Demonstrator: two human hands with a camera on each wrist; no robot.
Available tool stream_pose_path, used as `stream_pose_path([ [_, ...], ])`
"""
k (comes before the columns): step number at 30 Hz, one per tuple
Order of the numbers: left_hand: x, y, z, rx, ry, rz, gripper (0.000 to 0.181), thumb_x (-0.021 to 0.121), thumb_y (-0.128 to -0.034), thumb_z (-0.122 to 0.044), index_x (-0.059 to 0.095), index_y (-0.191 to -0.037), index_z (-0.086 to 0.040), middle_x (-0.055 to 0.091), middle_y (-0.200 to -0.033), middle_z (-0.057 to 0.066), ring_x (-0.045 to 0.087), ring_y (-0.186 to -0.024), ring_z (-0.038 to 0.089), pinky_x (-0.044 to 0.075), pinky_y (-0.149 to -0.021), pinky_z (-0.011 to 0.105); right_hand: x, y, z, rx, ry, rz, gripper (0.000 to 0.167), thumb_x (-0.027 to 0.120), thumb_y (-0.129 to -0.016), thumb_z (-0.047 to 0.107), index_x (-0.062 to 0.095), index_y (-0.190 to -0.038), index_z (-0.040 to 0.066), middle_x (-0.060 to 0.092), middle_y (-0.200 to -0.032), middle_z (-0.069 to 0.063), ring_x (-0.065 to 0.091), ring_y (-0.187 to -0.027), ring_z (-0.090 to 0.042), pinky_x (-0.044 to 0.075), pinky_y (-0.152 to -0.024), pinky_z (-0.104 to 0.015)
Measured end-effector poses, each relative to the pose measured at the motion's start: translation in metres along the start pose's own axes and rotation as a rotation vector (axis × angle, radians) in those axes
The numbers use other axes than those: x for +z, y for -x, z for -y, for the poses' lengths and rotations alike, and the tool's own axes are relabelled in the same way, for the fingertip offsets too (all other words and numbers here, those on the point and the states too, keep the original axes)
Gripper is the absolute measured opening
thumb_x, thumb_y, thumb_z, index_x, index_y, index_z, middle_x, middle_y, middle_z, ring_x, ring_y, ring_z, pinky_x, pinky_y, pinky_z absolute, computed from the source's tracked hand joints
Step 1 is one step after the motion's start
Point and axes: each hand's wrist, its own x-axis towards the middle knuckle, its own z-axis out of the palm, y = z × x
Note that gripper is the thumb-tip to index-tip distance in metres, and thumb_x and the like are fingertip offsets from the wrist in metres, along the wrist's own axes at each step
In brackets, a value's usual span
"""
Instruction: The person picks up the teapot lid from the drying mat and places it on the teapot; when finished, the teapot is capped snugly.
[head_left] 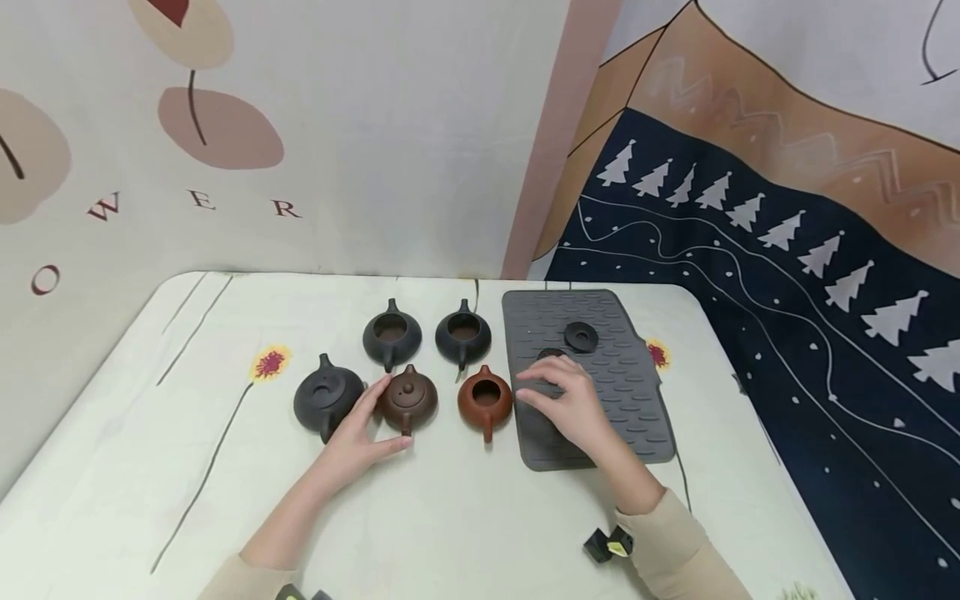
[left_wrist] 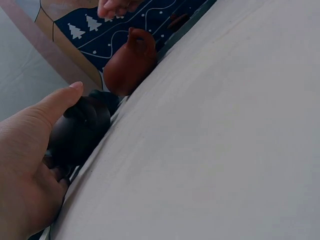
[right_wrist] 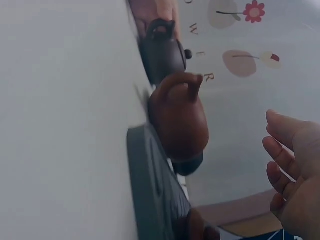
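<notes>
My left hand [head_left: 356, 442] lies against the left side of a lidded brown teapot [head_left: 408, 400], thumb and fingers spread about it; its thumb is straight in the left wrist view. Over the grey mat [head_left: 630, 417] hovers my right hand [head_left: 566, 396], fingers loosely bent and holding nothing. Just left of it stands a lidless reddish-brown teapot [head_left: 485, 400]. A black lid [head_left: 581, 337] lies on the mat, with another dark lid [head_left: 551, 354] partly hidden behind the hand. A reddish-brown lid [right_wrist: 197, 227] shows low in the right wrist view.
Two lidless black teapots, one at the back left [head_left: 392, 335] and one beside it [head_left: 463, 335], stand behind the brown pair. To the left is a lidded dark grey teapot [head_left: 327, 397], close to the left fingers. A patterned white cloth [head_left: 450, 525] covers the table.
</notes>
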Motion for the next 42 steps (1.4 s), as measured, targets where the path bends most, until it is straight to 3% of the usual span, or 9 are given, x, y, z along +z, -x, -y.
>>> stream_pose_path([
  [6,-0.001,0.001,-0.002,0.013,-0.004,-0.002,0.099,0.083,-0.0749,-0.031,0.024,-0.152,-0.013,0.023,-0.155,0.012,0.018,-0.141,0.034,0.022,-0.108,0.057,-0.016,0.015,-0.011,0.091,0.044,0.017,0.020,0.080,-0.077,0.010,0.075,-0.096,0.008,0.067,-0.098,0.005,0.057,-0.097,-0.017,0.043,-0.089,-0.046],
  [16,-0.002,0.003,-0.011,0.065,0.053,-0.016,0.101,0.085,-0.0739,-0.024,0.023,-0.154,-0.022,0.018,-0.157,0.006,0.014,-0.142,0.035,0.019,-0.106,0.063,-0.032,0.035,-0.032,0.164,0.079,0.030,0.019,0.080,-0.077,0.009,0.075,-0.095,0.008,0.067,-0.097,0.003,0.057,-0.099,-0.021,0.043,-0.088,-0.046],
  [26,0.002,0.007,-0.035,0.158,0.059,-0.041,0.101,0.086,-0.0724,-0.018,0.025,-0.152,-0.030,0.022,-0.156,0.003,0.019,-0.142,0.029,0.023,-0.106,0.061,-0.042,0.046,-0.047,0.188,0.075,0.068,0.020,0.081,-0.076,0.009,0.075,-0.094,0.010,0.066,-0.097,0.004,0.056,-0.085,-0.015,0.048,-0.069,-0.032],
  [34,0.014,0.003,-0.056,0.222,0.120,-0.015,0.101,0.086,-0.0711,-0.012,0.027,-0.152,-0.023,0.024,-0.156,0.002,0.015,-0.143,0.028,0.019,-0.108,0.060,-0.042,0.056,-0.058,0.291,0.000,0.102,0.021,0.081,-0.076,0.012,0.075,-0.097,0.014,0.066,-0.099,0.004,0.055,-0.084,-0.015,0.047,-0.072,-0.028],
  [42,0.031,-0.001,-0.064,0.217,0.143,0.037,0.100,0.085,-0.0722,-0.012,0.027,-0.152,-0.027,0.024,-0.155,0.001,0.021,-0.141,0.024,0.022,-0.108,0.057,-0.039,0.062,-0.068,0.305,-0.046,0.098,0.023,0.082,-0.075,0.010,0.075,-0.097,0.012,0.065,-0.100,0.001,0.055,-0.083,-0.016,0.046,-0.071,-0.025],
])
